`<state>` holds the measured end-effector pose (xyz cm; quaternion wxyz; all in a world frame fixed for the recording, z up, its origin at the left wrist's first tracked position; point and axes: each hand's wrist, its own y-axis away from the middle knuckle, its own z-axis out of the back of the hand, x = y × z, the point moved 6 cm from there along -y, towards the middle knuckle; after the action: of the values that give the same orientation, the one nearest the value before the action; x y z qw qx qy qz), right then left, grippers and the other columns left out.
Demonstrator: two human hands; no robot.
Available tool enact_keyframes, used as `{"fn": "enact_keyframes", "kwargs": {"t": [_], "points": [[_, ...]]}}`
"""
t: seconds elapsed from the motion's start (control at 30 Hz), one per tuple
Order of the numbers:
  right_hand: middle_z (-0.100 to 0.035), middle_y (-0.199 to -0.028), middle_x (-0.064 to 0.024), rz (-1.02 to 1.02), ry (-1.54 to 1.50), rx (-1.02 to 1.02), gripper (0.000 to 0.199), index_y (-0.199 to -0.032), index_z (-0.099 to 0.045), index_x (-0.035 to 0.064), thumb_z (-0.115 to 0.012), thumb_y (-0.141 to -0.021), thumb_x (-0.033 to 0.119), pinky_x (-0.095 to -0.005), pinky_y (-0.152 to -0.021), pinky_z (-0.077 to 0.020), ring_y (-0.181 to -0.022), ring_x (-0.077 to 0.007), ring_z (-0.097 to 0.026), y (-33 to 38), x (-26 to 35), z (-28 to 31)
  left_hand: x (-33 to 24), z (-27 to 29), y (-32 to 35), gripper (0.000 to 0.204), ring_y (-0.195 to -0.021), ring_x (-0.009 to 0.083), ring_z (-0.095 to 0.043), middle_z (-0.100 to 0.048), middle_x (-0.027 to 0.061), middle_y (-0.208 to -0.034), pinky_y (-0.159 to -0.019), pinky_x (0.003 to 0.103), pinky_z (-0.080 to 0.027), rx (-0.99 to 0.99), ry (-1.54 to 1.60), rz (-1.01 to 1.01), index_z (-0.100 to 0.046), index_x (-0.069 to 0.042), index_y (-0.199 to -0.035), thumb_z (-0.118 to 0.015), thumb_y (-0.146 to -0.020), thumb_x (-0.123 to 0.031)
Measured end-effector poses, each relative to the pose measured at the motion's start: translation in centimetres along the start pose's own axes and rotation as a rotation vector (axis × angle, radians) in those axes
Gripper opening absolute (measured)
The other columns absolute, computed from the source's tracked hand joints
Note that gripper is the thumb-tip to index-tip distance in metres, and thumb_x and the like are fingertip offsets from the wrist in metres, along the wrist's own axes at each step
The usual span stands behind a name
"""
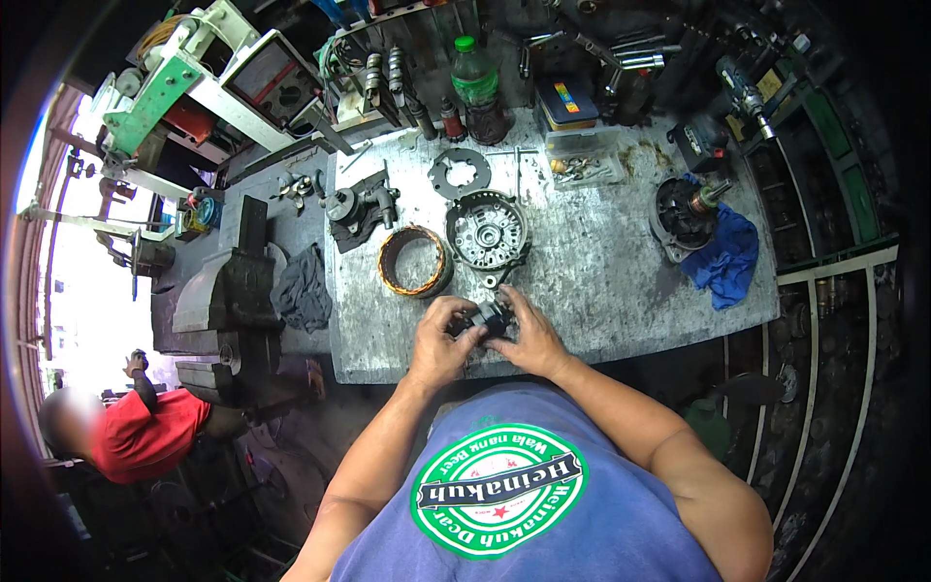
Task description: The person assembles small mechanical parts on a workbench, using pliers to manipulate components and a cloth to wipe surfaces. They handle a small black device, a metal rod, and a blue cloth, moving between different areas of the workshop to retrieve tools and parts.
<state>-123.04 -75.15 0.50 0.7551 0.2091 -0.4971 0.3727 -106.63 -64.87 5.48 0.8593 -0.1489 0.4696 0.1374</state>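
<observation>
Near the bench's front edge, my left hand and my right hand both grip a small dark part with grey metal on it. Fingers and thumbs cover much of it, so its exact kind does not show. Just beyond my hands lies a round alternator housing, open side up. To its left stands a stator ring with copper windings. A flat dark plate with a cut-out centre rests behind the housing.
The metal-topped bench holds another housing beside a blue cloth at right. A bench vise stands left. Along the back are a green-capped bottle and a clear box. A person in red is at far left.
</observation>
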Motion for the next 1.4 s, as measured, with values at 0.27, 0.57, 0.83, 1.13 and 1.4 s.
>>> {"fn": "enact_keyframes", "kwargs": {"t": [0.27,0.57,0.83,1.13,1.4], "points": [[-0.057,-0.161,-0.0260,-0.119,-0.176,0.134,0.096,-0.166,-0.044,0.0009,-0.094,-0.087,0.021,-0.0445,-0.128,-0.0406,-0.152,-0.0362,-0.053,-0.7,-0.1,0.3,6.4,-1.6,1.6,0.030,-0.104,0.0135,-0.069,-0.074,0.0077,-0.122,-0.093,0.031,-0.061,-0.115,0.724,0.535,-0.068,-0.001,-0.139,-0.069,-0.112,-0.016],[-0.059,-0.159,-0.0279,-0.111,-0.300,0.112,0.088,-0.164,-0.047,-0.0025,-0.090,-0.091,0.022,-0.0441,-0.127,-0.0415,-0.152,-0.0372,-0.055,-0.7,1.3,1.1,4.7,-0.2,1.5,0.044,-0.114,0.0155,-0.068,-0.075,0.0091,-0.127,-0.101,0.032,-0.056,-0.100,0.495,0.411,-0.067,0.002,-0.143,-0.080,-0.102,-0.008],[-0.060,-0.157,-0.0292,-0.111,-0.268,0.136,0.085,-0.163,-0.048,-0.0038,-0.089,-0.093,0.023,-0.0445,-0.126,-0.0425,-0.149,-0.0396,-0.057,-0.3,2.6,1.1,4.9,0.4,1.7,0.038,-0.102,0.0130,-0.070,-0.075,0.0071,-0.122,-0.090,0.031,-0.059,-0.033,0.419,0.378,-0.068,0.001,-0.140,-0.077,-0.104,-0.007],[-0.059,-0.159,-0.0295,-0.092,-0.259,0.240,0.086,-0.162,-0.049,-0.0046,-0.090,-0.093,0.026,-0.0448,-0.128,-0.0406,-0.151,-0.0389,-0.055,-0.3,2.8,1.1,3.8,3.9,0.2,0.018,-0.077,0.0108,-0.070,-0.079,0.0050,-0.091,-0.071,0.029,-0.059,0.147,0.419,0.421,-0.082,0.004,-0.115,-0.080,-0.100,-0.004],[-0.058,-0.155,-0.0274,0.012,-0.107,0.261,0.087,-0.166,-0.047,0.0000,-0.089,-0.093,0.025,-0.0452,-0.125,-0.0442,-0.145,-0.0410,-0.057,0.1,4.0,1.4,0.3,4.8,-0.3,0.013,-0.083,0.0162,-0.076,-0.077,0.0086,-0.094,-0.073,0.032,-0.062,0.097,-0.008,0.135,-0.082,0.002,-0.107,-0.081,-0.095,-0.001]]}}
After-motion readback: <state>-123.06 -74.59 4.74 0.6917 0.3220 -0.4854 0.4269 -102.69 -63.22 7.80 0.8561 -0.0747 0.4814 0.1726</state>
